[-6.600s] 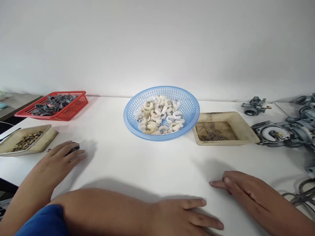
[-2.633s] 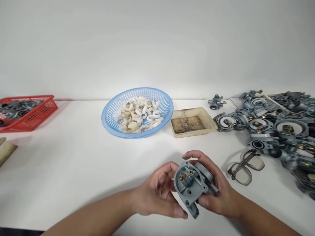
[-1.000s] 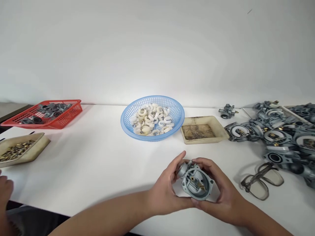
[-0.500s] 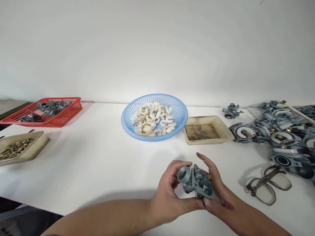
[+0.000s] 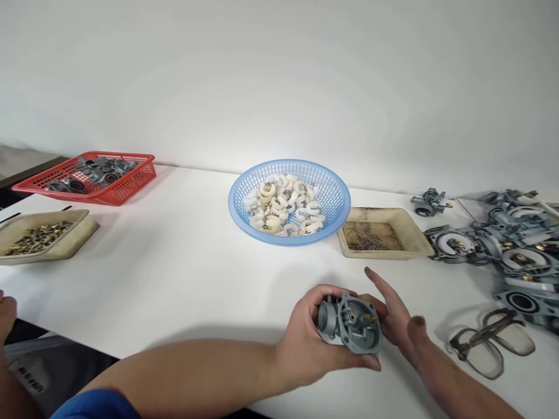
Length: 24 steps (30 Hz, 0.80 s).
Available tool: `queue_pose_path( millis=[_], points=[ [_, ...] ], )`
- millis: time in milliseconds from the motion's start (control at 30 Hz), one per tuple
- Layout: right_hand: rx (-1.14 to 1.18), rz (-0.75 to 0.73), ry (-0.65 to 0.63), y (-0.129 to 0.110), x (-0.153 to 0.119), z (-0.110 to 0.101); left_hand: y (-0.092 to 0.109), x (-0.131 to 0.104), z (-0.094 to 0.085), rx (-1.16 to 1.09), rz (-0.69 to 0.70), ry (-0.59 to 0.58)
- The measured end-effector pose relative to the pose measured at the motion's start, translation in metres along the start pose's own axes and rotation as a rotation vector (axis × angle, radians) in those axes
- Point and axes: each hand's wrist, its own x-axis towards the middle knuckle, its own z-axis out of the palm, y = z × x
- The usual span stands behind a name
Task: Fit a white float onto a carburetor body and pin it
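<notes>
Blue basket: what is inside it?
The blue basket holds a heap of white and cream plastic rings with small metal bits; whatever lies beneath the heap is covered.

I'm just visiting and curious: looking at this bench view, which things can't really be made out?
- Metal part: its underside is covered by the left hand; the right hand hides its far side.
- Pile of metal parts: cut off by the right edge.
- Pins in the beige tray: too small to count.
- Bits in the left tray: too small to identify.
- Another person's hand: cut off at the left edge.
</notes>
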Motion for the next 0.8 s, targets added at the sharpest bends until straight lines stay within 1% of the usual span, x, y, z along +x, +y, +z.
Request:
queue_pose_path(
  millis=[67, 100, 133, 167, 200, 267, 300, 333, 367, 400, 433, 467, 533, 633, 700, 800],
  points=[
    [0.089, 0.101, -0.081, -0.009, 0.003, -0.018, 0.002, 0.0, -0.002, 0.006, 0.011, 0.078],
    [0.125, 0.185, -0.151, -0.017, 0.003, -0.027, 0.004, -0.001, -0.003, 0.015, 0.031, 0.101],
    [0.121, 0.249, -0.175, -0.026, 0.003, -0.036, 0.006, -0.001, -0.004, 0.018, 0.042, 0.109],
    [0.059, 0.274, -0.162, -0.036, 0.003, -0.043, 0.007, -0.001, -0.004, 0.013, 0.046, 0.104],
    [-0.06, 0.271, -0.099, -0.048, 0.005, -0.047, 0.008, -0.001, -0.005, 0.003, 0.044, 0.092],
    [-0.365, 0.167, 0.082, -0.072, 0.014, -0.051, 0.008, -0.001, -0.005, -0.029, 0.038, 0.054],
    [-0.545, 0.072, 0.166, -0.083, 0.023, -0.049, 0.007, -0.001, -0.005, -0.048, 0.039, 0.034],
    [-0.731, -0.03, 0.215, -0.095, 0.035, -0.047, 0.006, -0.001, -0.004, -0.063, 0.046, 0.018],
    [-0.889, -0.159, 0.237, -0.105, 0.05, -0.044, 0.005, -0.001, -0.004, -0.074, 0.057, 0.007],
    [-0.993, -0.282, 0.207, -0.113, 0.069, -0.04, 0.004, 0.0, -0.003, -0.082, 0.065, 0.0],
    [-1.053, -0.354, 0.136, -0.12, 0.089, -0.036, 0.003, 0.0, -0.002, -0.09, 0.071, -0.005],
    [-1.086, -0.337, 0.072, -0.126, 0.112, -0.032, 0.003, 0.0, -0.002, -0.097, 0.075, -0.009],
    [-1.188, -0.151, -0.08, -0.131, 0.159, -0.025, 0.005, 0.001, -0.001, -0.103, 0.066, -0.017],
    [-1.266, 0.012, -0.212, -0.129, 0.218, -0.015, 0.01, 0.003, 0.0, -0.087, 0.03, 0.03],
    [-1.313, 0.133, -0.3, -0.126, 0.242, -0.008, 0.014, 0.004, 0.0, -0.072, -0.003, 0.084],
    [-1.373, 0.254, -0.384, -0.121, 0.256, 0.001, 0.015, 0.004, -0.001, -0.05, -0.003, 0.135]
  ],
)
